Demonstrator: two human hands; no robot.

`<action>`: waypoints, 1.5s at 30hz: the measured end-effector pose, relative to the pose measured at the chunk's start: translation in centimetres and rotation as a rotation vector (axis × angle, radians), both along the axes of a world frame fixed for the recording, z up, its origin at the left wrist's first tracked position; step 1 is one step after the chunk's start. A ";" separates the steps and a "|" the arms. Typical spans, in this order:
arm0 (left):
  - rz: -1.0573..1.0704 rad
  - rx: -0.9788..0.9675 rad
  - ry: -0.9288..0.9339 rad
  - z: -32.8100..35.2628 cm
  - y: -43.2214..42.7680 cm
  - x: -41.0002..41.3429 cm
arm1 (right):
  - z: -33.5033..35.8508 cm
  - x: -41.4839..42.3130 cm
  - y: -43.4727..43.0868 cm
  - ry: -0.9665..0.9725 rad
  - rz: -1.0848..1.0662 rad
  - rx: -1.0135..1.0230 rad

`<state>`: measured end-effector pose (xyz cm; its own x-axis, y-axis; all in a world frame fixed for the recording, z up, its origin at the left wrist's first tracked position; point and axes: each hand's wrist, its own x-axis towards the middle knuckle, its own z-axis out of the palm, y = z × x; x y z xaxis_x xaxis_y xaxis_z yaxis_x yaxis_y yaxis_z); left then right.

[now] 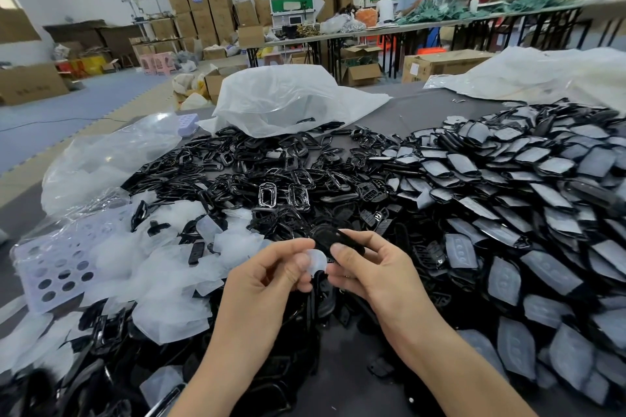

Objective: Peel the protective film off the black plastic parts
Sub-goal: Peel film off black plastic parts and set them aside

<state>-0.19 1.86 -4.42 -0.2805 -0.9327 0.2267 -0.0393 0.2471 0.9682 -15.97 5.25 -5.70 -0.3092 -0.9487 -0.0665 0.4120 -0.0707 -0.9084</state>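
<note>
My right hand (367, 267) holds a black plastic part (333, 240) between thumb and fingers, just above the pile. My left hand (271, 272) pinches a piece of translucent white protective film (316, 261) that curls away from the part's lower left edge. To the right lies a large heap of film-covered black parts (528, 200). Bare black frames and parts (257, 173) are piled in the middle. Loose peeled films (162, 267) are heaped at the left.
A perforated lilac tray (57, 267) lies at the left under films. Clear plastic bags (281, 98) sit behind the piles, another big bag (542, 74) at the far right. Beyond the table are cardboard boxes, long benches and several people working.
</note>
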 end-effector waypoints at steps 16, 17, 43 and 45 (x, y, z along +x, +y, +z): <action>0.223 -0.076 0.086 -0.6 0.7 -1.4 | 0.2 1.0 0.3 0.067 0.149 -0.026; 0.232 -0.090 0.080 -0.7 0.8 -1.4 | 0.3 1.0 0.3 0.081 0.156 -0.032; 0.005 -0.053 -0.033 -0.7 0.0 -0.5 | 0.6 0.7 0.2 0.198 0.111 -0.118; 0.016 -0.045 -0.034 -0.8 0.0 -0.6 | 0.5 0.7 0.2 0.223 0.116 -0.124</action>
